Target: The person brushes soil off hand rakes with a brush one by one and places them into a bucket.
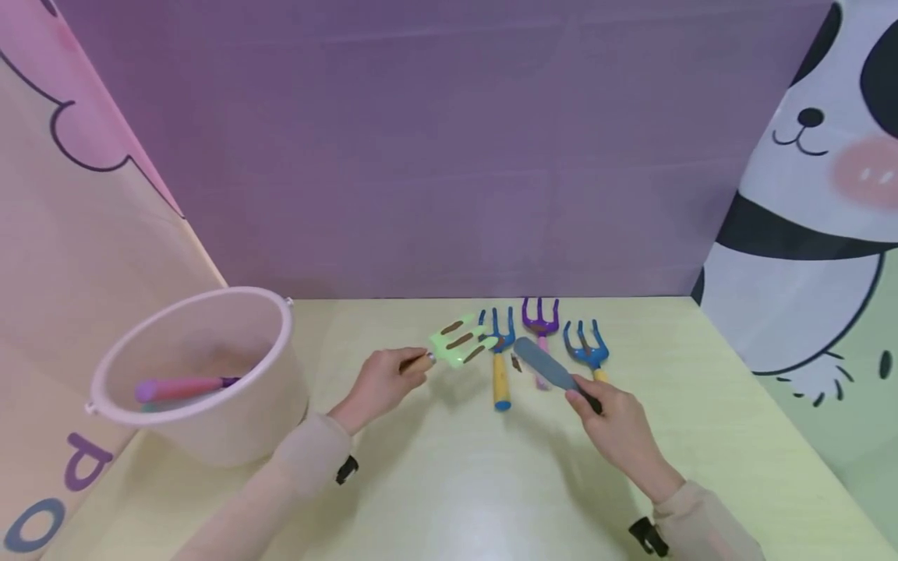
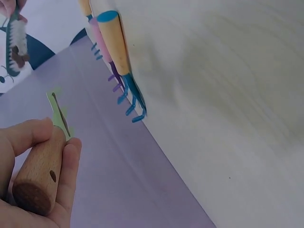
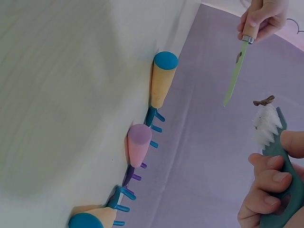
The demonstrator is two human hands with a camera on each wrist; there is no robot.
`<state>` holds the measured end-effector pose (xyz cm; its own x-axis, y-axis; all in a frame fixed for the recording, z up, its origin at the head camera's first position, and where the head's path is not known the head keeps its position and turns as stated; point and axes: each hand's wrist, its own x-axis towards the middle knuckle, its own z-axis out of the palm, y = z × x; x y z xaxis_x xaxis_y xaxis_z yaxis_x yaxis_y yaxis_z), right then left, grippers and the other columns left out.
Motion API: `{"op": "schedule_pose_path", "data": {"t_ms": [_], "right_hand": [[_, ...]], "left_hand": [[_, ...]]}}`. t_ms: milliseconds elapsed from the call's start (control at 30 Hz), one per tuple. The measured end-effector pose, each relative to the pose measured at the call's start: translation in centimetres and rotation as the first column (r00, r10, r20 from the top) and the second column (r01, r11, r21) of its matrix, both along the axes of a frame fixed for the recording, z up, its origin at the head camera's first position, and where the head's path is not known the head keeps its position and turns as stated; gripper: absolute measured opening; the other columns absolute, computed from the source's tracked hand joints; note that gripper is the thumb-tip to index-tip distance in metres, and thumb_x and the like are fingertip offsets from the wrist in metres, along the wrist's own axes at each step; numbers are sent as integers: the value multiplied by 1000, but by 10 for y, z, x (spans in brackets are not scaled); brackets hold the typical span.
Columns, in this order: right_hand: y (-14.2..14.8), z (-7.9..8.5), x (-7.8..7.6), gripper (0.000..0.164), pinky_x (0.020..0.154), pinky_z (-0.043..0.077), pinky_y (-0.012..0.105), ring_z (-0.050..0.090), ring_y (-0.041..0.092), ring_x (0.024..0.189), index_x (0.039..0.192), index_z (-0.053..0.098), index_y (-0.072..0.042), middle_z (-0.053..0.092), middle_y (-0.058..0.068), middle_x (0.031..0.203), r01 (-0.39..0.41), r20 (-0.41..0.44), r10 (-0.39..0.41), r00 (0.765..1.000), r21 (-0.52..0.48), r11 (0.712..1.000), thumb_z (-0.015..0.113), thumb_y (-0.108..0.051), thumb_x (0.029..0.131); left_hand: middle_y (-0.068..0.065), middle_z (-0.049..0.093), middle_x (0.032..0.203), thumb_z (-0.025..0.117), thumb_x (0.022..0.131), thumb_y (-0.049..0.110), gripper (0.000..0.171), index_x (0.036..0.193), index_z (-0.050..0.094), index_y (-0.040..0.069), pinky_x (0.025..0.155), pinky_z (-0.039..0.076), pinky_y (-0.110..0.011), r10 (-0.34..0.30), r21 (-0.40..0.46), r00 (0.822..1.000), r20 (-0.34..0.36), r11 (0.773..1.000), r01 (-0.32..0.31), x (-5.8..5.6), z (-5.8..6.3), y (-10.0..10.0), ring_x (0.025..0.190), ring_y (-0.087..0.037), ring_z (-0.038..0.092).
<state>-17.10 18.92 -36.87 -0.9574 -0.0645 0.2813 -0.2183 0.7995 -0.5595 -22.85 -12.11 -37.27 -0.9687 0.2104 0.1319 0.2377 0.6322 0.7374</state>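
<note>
The person wears long sleeves. The left sleeve (image 1: pixel 302 460) is plain and pale, a light beige with a faint pink cast, ending in a softly gathered cuff at the wrist. The right sleeve (image 1: pixel 705 520) matches in colour, and creases run through its cloth. A small, blocky black device (image 1: pixel 347 470) sits by the left cuff; a second black device (image 1: pixel 648 536), angular in outline, sits by the right cuff. The right grip (image 3: pixel 268 187) is a bare hand with short fingernails; the left grip (image 1: pixel 384 387) is bare too.
</note>
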Motion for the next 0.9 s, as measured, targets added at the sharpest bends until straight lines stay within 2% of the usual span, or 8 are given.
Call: {"op": "schedule_pose_path", "data": {"t_ms": [233,500,633,800,900], "right_hand": [[-1,0,0,34,45,31,22,35,9,49,116,61,2,44,0,60,-3,-11,3,1000,0,1000,59,-18,89],[-6,1,-2,34,46,32,21,36,10,51,116,61,1,47,0,63,-12,-26,12,1000,8,1000,59,-19,89],[-13,3,-2,33,47,32,21,36,9,53,114,62,2,53,0,66,-34,-84,37,996,42,999,61,-17,87],[-24,2,-3,32,43,27,18,31,6,51,112,63,2,46,-4,60,-56,-187,81,979,136,989,64,-15,85],[-29,-1,-4,32,42,25,17,29,4,49,111,64,1,46,-4,61,-56,-235,102,967,194,980,65,-16,83]], "left_hand": [[-11,66,108,67,81,10,38,119,61,6,53,45,-22,-53,-8,999,2,999,53,15,1,8,63,-11,51],[-13,66,109,65,83,9,37,120,60,5,54,46,-19,-140,-12,990,9,990,140,30,0,13,67,-10,52],[-14,66,109,65,83,8,37,119,60,4,53,46,-19,-169,-19,986,-5,985,169,33,-2,14,66,-10,52],[-15,66,109,65,83,7,36,118,60,2,55,47,-17,-203,-31,979,-23,979,202,38,-3,17,68,-9,53],[-15,66,110,65,82,6,36,118,60,1,57,48,-17,-218,-34,975,-33,976,217,40,-2,18,70,-9,55]]}}
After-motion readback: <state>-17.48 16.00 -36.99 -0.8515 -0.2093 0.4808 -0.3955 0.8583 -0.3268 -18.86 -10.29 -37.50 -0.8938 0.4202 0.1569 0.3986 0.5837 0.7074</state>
